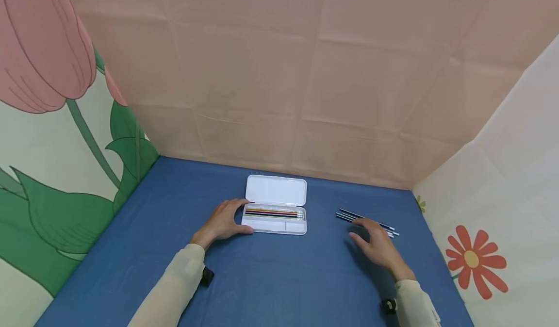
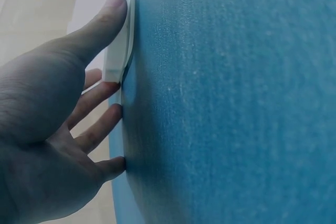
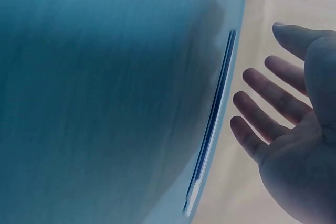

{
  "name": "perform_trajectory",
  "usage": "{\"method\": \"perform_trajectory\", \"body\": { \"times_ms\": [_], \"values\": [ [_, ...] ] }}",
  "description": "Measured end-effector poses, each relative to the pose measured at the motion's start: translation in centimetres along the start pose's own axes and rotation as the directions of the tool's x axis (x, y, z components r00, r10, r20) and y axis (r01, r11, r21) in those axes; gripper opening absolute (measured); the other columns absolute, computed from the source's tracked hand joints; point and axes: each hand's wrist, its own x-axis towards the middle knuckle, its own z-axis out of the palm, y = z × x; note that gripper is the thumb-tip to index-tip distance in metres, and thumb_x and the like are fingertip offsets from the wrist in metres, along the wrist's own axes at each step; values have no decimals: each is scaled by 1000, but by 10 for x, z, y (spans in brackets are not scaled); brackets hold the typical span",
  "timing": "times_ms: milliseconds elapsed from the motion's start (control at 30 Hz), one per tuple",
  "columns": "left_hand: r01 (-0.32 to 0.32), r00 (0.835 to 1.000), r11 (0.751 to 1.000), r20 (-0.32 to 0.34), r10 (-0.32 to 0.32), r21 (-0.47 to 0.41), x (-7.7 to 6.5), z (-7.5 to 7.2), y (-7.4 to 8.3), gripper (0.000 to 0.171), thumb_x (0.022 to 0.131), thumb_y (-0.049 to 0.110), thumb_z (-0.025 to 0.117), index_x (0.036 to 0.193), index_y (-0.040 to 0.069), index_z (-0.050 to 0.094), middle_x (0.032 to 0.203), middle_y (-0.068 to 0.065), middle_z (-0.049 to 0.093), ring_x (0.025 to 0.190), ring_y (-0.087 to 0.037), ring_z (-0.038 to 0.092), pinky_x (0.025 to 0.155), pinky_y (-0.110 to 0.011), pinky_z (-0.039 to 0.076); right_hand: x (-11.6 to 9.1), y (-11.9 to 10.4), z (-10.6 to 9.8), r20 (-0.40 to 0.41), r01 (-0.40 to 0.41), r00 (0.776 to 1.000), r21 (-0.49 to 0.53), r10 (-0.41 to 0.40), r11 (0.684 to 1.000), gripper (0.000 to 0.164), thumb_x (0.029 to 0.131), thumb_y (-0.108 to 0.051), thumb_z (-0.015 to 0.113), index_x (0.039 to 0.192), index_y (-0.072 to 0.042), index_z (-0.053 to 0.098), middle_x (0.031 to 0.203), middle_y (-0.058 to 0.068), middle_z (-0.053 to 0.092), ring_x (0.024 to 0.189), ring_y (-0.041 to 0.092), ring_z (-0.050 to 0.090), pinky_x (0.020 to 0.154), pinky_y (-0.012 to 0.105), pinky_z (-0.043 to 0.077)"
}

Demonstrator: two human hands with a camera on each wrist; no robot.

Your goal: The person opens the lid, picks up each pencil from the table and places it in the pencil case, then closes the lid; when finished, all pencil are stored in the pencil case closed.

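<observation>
A white pencil case lies on the blue cloth with its lid folded back behind it. Several striped pencils lie side by side in its rear compartment. My left hand grips the case's left end, thumb at the front corner and fingers toward the back; the left wrist view shows the thumb on the case wall. Over on the right, several dark pencils with white ends lie loosely together. Above them is my right hand, fingers spread and apart from the pencils, holding nothing.
Blue cloth covers the table. A beige sheet hangs behind it. On the left stands a panel with a printed tulip, and on the right a white panel with a red flower.
</observation>
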Motion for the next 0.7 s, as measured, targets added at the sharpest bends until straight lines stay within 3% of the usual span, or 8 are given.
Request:
{"method": "perform_trajectory", "body": {
  "times_ms": [700],
  "values": [
    [31, 1000, 999, 1, -31, -20, -1, 1, -1, 91, 88, 41, 100, 164, 14, 57, 173, -20, 53, 160, -50, 46, 131, -75, 39, -22, 51, -31, -34, -84, 996, -54, 82, 995, 43, 100, -10, 86, 138, 4, 72, 136, 29, 75, 126, 52, 72, 104, 74, 57]
  ]
}}
